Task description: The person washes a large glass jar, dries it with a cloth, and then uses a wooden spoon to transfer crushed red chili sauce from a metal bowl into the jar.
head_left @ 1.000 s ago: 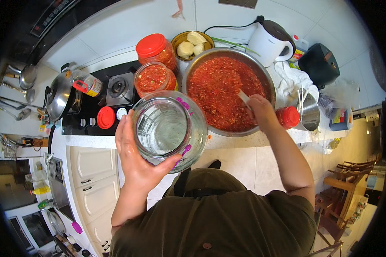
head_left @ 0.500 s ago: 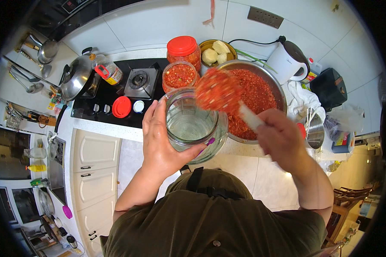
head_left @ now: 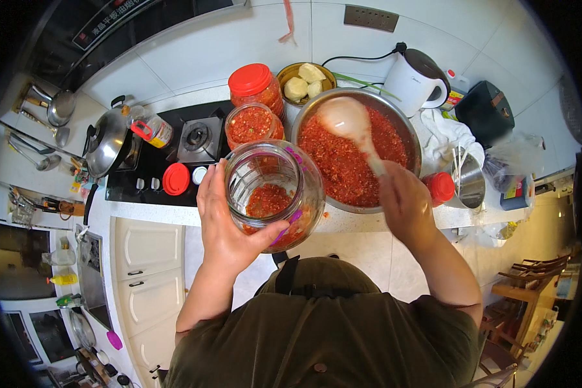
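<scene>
My left hand (head_left: 226,229) grips a wide-mouthed glass jar (head_left: 304,216) with purple markings; red chopped mixture lies inside it. In my right hand (head_left: 404,204) is a pale ladle (head_left: 346,123), its rounded back facing up over the large steel bowl (head_left: 412,139) of red chopped mixture (head_left: 333,171). Behind the held jar stand an open jar of the same mixture (head_left: 251,123) and a taller red-lidded jar (head_left: 249,81).
The black gas hob (head_left: 123,187) carries a lidded wok (head_left: 103,149), bottle and red lid (head_left: 174,179). Around the bowl are a yellow dish (head_left: 297,87), white kettle (head_left: 404,84), cloth (head_left: 436,132), red-lidded container (head_left: 438,187) and steel container (head_left: 473,191). The counter edge runs beneath my hands.
Red mixture now lies in the held jar, which was empty. The ladle rose heaped over that jar, then moved back right over the bowl and now shows its pale back.
</scene>
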The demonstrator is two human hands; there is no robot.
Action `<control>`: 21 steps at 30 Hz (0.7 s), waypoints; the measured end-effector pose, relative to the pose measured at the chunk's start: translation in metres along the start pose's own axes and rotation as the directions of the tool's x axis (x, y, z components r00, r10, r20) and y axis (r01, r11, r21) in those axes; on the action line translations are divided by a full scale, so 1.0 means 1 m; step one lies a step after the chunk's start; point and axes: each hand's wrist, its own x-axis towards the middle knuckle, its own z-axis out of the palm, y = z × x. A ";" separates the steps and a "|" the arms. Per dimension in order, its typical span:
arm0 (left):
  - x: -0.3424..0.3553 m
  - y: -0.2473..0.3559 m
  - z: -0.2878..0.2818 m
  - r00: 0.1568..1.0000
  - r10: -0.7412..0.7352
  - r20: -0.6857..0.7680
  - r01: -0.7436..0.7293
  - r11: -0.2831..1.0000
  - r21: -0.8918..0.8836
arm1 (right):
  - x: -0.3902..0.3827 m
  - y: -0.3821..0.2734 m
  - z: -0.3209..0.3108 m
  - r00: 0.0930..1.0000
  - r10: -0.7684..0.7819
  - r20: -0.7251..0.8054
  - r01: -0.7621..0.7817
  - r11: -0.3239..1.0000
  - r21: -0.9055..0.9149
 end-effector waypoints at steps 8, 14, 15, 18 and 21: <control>-0.005 -0.036 -0.011 0.988 0.155 0.005 -0.154 0.985 -0.074 | -0.066 0.098 0.100 0.835 0.546 0.066 -0.543 0.837 -0.065; -0.009 -0.052 -0.016 0.981 0.194 -0.004 -0.191 0.966 -0.172 | -0.029 0.121 0.116 0.866 0.445 0.229 -0.341 0.859 -0.382; -0.007 -0.052 -0.016 0.980 0.200 0.007 -0.196 0.964 -0.178 | -0.022 0.123 0.121 0.861 0.434 0.266 -0.304 0.858 -0.415; -0.002 -0.052 -0.018 0.977 0.207 0.042 -0.197 0.965 -0.171 | -0.013 0.123 0.149 0.771 0.419 0.479 -0.327 0.907 -0.267; -0.001 -0.051 -0.020 0.984 0.165 0.072 -0.153 0.976 -0.152 | -0.019 0.123 0.168 0.785 0.448 0.428 -0.518 0.854 0.056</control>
